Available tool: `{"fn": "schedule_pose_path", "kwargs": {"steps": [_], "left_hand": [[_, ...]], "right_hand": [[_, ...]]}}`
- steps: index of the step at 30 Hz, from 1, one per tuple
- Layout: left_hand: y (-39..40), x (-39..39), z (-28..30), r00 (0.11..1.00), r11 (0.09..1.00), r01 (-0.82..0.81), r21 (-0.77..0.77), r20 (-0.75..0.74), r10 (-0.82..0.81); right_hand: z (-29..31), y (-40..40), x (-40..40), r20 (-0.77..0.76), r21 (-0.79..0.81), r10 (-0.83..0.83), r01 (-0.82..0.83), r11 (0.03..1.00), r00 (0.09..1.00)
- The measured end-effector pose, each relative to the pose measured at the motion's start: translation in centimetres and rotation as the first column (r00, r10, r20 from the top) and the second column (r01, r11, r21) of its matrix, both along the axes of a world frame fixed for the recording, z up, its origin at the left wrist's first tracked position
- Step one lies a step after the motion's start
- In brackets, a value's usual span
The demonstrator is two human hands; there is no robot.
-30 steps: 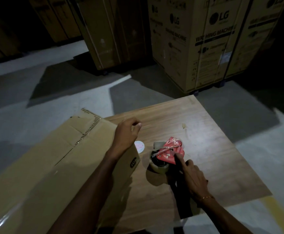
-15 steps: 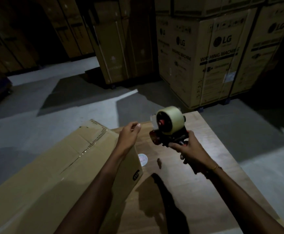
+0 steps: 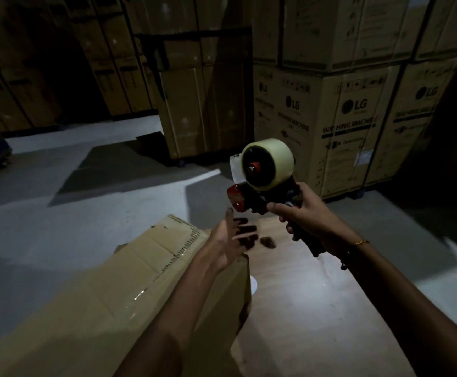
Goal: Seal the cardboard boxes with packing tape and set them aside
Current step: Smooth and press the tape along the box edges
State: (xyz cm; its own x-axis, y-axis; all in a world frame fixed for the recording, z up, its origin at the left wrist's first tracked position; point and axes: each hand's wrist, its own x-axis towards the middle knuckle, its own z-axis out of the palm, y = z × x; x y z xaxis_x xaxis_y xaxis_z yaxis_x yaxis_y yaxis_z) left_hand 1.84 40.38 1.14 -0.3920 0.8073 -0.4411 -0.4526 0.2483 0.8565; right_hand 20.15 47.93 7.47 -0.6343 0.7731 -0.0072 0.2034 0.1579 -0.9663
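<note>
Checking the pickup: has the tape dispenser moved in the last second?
Yes. The tape dispenser, then lying on the wooden table, is now gripped above it by the right hand.

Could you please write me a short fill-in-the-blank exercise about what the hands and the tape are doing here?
1. The tape dispenser is held by the ____ hand.
2. The left hand hovers above the cardboard ____.
3. The printed boxes behind the table read "____ machine".

Missing words: right; box; washing
</note>
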Motion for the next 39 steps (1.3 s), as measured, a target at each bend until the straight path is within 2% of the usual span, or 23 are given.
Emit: {"fn": "schedule_pose_path", "kwargs": {"steps": [3,6,9,13,15,20,24,26,28,32,35,37,39], "left_hand": [[-0.8,-0.8,0.1,0.994,0.994,0.097,-0.056,0.056,-0.093],[-1.5,-1.5,0.0,0.982,0.991,0.129,0.018,0.134,-0.131],[-2.0,-1.6,-0.2,0.974,0.985,0.163,0.058,0.148,-0.17],[-1.8,-1.5,-0.3,0.973,0.986,0.117,0.115,0.186,-0.137],[-1.3,-1.7,-0.9,0.984,0.991,0.091,0.094,0.146,-0.104],[-0.8,-1.7,-2.1,0.995,0.996,0.076,-0.041,-0.062,-0.079],[-1.6,-1.5,-1.1,0.941,0.955,0.296,0.0,-0.174,-0.292],[-0.9,-1.4,-0.3,0.952,0.963,0.267,0.019,-0.157,-0.261],[0.3,-1.2,0.4,0.981,0.985,0.158,0.064,-0.124,-0.149],[1.2,-1.7,1.2,0.989,0.999,-0.029,0.023,0.142,0.025],[1.1,-2.4,1.9,0.947,0.999,-0.027,-0.021,0.319,0.032],[1.5,-2.9,2.1,0.943,1.0,0.005,-0.027,0.332,0.004],[1.7,-3.5,2.2,0.969,0.998,0.04,-0.041,0.246,-0.028]], "right_hand": [[1.1,-0.7,-1.7,-0.017,0.025,-0.005,0.005,1.0,1.0],[1.8,-1.2,-2.9,-0.017,0.055,-0.019,0.02,0.998,1.0],[1.9,-1.6,-3.5,-0.01,0.078,-0.032,0.032,0.996,0.999],[1.8,-2.0,-3.8,-0.015,0.076,-0.057,0.058,0.995,0.998],[1.8,-2.1,-3.9,-0.023,0.083,-0.067,0.069,0.994,0.997],[2.5,-1.9,-3.4,-0.045,0.117,-0.086,0.09,0.989,0.995],[2.8,-1.4,-2.8,-0.056,0.116,-0.091,0.097,0.989,0.994],[2.7,-1.4,-2.6,-0.047,0.12,-0.092,0.097,0.988,0.995],[2.5,-1.4,-2.4,-0.042,0.125,-0.091,0.096,0.988,0.995],[2.2,-1.4,-1.9,-0.035,0.135,-0.092,0.096,0.986,0.995],[2.0,-1.4,-1.7,-0.038,0.133,-0.081,0.086,0.987,0.996],[1.8,-1.4,-1.6,-0.034,0.137,-0.078,0.082,0.987,0.996],[1.6,-1.4,-1.7,-0.032,0.134,-0.074,0.077,0.988,0.997]]}}
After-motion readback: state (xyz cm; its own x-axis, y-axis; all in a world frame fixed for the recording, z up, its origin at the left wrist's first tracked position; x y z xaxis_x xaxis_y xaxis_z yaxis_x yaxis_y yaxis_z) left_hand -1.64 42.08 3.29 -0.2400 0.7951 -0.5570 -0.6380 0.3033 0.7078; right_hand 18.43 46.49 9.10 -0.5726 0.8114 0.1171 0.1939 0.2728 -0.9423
